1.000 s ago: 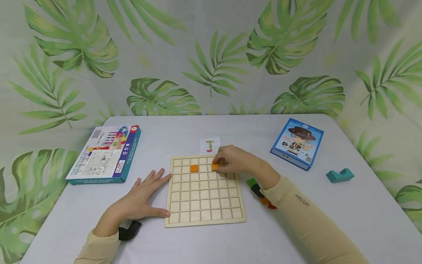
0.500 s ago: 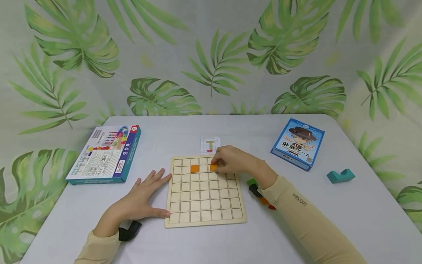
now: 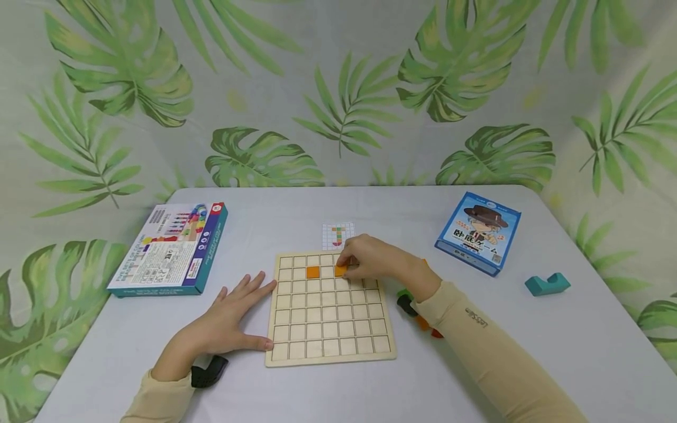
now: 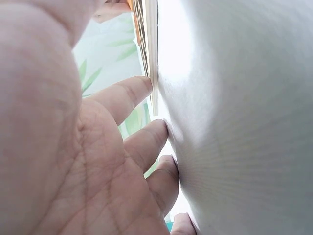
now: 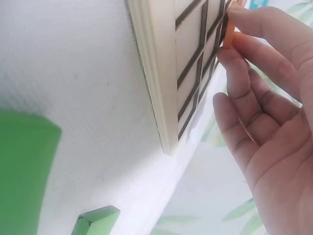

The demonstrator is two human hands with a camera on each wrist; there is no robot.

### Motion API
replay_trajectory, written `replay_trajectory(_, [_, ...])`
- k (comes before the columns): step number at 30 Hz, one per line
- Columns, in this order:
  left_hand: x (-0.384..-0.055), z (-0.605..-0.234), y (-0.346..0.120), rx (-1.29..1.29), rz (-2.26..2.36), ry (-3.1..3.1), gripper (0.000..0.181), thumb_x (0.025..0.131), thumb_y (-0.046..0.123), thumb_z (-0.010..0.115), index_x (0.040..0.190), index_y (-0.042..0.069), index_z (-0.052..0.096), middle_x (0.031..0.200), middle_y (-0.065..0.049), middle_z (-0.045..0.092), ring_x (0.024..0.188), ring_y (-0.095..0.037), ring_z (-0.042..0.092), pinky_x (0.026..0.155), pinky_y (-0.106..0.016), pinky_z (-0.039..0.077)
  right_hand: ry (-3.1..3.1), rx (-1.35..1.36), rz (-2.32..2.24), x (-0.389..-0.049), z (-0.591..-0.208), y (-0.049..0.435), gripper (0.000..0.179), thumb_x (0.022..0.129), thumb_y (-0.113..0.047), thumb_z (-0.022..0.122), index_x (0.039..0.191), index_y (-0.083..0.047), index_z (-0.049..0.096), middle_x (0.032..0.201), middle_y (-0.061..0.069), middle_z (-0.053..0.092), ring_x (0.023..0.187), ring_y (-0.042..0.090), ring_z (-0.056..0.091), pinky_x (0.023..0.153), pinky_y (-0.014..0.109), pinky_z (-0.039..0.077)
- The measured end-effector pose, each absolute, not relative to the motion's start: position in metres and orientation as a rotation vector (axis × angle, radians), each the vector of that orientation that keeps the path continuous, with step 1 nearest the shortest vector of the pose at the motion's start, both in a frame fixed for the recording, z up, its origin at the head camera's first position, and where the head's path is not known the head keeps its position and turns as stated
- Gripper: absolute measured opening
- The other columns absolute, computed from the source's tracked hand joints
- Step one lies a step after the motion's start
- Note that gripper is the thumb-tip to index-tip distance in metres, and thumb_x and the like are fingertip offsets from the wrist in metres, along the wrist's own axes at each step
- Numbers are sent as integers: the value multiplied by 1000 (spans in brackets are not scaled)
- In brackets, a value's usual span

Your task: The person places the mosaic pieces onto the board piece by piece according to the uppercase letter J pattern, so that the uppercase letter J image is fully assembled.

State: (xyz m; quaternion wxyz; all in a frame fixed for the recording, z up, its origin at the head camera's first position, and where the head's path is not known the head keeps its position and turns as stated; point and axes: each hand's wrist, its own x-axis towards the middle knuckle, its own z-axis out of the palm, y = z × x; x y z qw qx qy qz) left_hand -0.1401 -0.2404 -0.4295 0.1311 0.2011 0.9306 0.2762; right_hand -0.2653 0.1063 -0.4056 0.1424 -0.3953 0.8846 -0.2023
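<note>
– While the left hand [image 3: 218, 320] is touching the left edge of the wooden board [image 3: 328, 329] with spread fingers, what is the right hand [image 3: 378, 258] doing?
– It is pinching an orange tile [image 3: 340, 271] at the second-farthest row, one cell separating it from another orange square [image 3: 313, 272]

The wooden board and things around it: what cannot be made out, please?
Head view: right hand hides part of the held orange tile.
Head view: right sleeve partly hides the loose blocks.
Head view: fine print on the left box, too small.
Right wrist view: frame edges cut the nearest green block.
</note>
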Motion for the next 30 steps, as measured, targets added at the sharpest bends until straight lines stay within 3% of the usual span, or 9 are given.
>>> replay_trajectory(16, [-140, -430, -241, 589, 810, 2703, 115, 75, 63, 91, 169, 23, 38, 179, -16, 23, 165, -52, 13, 123, -84, 3, 2561, -1127, -576, -264, -403, 103, 18, 96, -12, 80, 113, -5, 82, 109, 4, 75, 90, 11, 65, 83, 21, 56])
replay_trajectory(22, [-139, -430, -241, 587, 813, 2699, 115, 75, 62, 91, 169, 23, 38, 180, -16, 22, 165, -52, 12, 123, -84, 3, 2569, -1124, -546, -261, -402, 104, 24, 97, -16, 81, 119, -6, 81, 113, 4, 75, 96, 13, 66, 87, 23, 57])
replay_trajectory(30, [-139, -429, -241, 592, 801, 2705, 115, 75, 63, 90, 169, 22, 37, 180, -16, 22, 165, -52, 13, 123, -84, 4, 2604, -1035, -581, -262, -392, 119, 25, 100, -17, 77, 123, -7, 79, 115, 7, 73, 102, 21, 69, 91, 32, 59])
